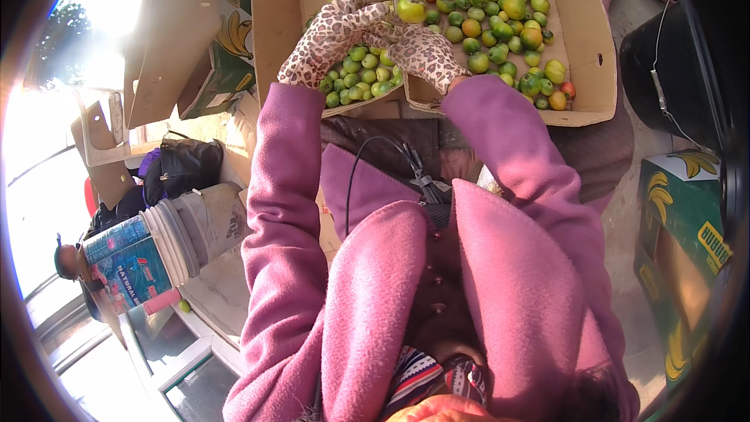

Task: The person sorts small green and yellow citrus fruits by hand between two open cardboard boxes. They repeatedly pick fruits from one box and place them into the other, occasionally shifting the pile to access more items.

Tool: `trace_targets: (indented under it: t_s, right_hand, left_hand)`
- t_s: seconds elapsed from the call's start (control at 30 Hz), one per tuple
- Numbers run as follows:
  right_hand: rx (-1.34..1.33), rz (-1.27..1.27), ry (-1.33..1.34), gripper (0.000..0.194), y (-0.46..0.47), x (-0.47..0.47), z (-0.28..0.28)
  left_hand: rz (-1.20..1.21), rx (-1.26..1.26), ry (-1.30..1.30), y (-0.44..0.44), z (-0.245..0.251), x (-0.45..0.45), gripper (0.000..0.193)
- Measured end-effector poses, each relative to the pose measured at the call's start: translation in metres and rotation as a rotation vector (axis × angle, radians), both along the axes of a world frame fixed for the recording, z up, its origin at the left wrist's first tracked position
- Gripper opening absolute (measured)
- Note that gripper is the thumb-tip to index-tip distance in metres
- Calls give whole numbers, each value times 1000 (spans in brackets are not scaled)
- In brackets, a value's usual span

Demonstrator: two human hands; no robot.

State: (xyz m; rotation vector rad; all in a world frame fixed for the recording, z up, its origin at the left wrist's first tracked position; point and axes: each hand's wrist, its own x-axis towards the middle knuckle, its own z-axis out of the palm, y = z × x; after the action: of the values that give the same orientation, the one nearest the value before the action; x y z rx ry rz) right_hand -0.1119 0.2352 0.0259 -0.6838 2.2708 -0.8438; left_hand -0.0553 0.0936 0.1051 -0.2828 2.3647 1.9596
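Observation:
Both my hands wear leopard-print gloves and meet above the dividing edge between two cardboard boxes. My left hand reaches over the left box with its fingers stretched to the right. A large yellow-green tomato is at its fingertips, directly above the knuckles of my right hand. Which hand bears the tomato cannot be told, since the right fingers are partly hidden. Beneath my hands, small green tomatoes are heaped in the left box. The right box holds green, orange and red tomatoes spread loosely.
A black bucket with a wire handle stands at right, above a green banana carton. To the left are another banana carton, a black bag and stacked plastic buckets. A cable hangs at my chest.

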Motion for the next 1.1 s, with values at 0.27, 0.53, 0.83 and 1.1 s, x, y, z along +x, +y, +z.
trace_targets:
  t_s: [0.27,0.53,0.83,1.1]
  right_hand:
    - [50,-3,-29,53,-8,2,2]
    - [54,-21,-7,53,-5,0,-7]
    - [65,-35,-68,52,-7,-1,2]
    - [45,11,11,53,-3,1,0]
  left_hand:
    - [-384,-993,-756,-74,-109,54,45]
    - [-555,-1131,-853,-57,-124,51,38]
    - [346,-106,-491,-68,-43,42,37]
    - [-22,-79,-291,-35,5,27,46]
